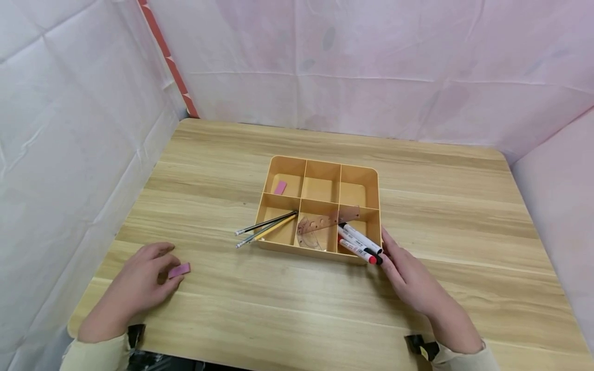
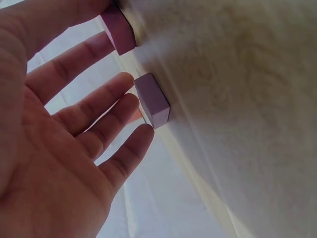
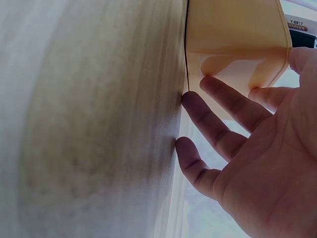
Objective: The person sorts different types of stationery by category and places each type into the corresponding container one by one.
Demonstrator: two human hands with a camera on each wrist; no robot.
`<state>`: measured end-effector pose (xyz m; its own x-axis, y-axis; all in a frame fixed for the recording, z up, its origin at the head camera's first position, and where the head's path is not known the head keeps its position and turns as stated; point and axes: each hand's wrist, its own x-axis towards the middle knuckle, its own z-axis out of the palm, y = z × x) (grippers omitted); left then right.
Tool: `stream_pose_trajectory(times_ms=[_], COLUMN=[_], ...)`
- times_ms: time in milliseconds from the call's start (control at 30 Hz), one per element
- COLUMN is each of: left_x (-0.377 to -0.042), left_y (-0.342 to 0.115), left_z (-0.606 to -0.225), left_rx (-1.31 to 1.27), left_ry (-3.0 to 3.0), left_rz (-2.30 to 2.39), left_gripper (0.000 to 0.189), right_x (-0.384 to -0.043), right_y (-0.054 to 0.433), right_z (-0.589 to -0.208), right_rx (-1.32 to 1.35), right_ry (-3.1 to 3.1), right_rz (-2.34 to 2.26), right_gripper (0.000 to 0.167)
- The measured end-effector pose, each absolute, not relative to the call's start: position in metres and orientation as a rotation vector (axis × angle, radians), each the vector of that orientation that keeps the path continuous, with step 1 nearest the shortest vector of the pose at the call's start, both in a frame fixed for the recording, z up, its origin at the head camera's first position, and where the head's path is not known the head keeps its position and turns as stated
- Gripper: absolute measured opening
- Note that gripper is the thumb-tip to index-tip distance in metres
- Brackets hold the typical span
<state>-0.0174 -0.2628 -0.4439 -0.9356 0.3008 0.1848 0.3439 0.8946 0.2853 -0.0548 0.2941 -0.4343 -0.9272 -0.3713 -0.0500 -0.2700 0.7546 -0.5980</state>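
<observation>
My left hand (image 1: 144, 275) is low over the table's left side, pinching a pink eraser (image 1: 179, 270) between thumb and index finger. The left wrist view shows a second eraser (image 2: 152, 100) on the table beside the other fingertips; the hand hides it from the head view. My right hand (image 1: 410, 275) touches the front right corner of a yellow-orange divided organizer (image 1: 297, 249), fingertips spread against its outer wall (image 3: 237, 34). In the organizer are another pink eraser (image 1: 280, 187) at rear left, pencils (image 1: 269, 226) at front left, a protractor (image 1: 308, 234), a ruler (image 1: 325, 220) and markers (image 1: 359, 242).
The pencils and markers stick out over the organizer's front rim. A wood-grain table (image 1: 287, 309) lies under everything. White cloth (image 1: 371, 67) hangs behind the table and at both sides.
</observation>
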Motion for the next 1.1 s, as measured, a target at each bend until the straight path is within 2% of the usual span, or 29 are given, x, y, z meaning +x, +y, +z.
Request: stream_pose_trajectory(times_ms=[1100], left_x=[-0.032], left_y=[-0.259], left_z=[-0.439], left_rx=[-0.572], left_ry=[-2.866], left_rz=[-0.487], left_gripper=[0.018], right_x=[-0.054], right_y=[0.294], right_z=[-0.435], right_rx=[-0.497], right_ry=[2.789], right_rz=[-0.91], right_gripper=[0.063])
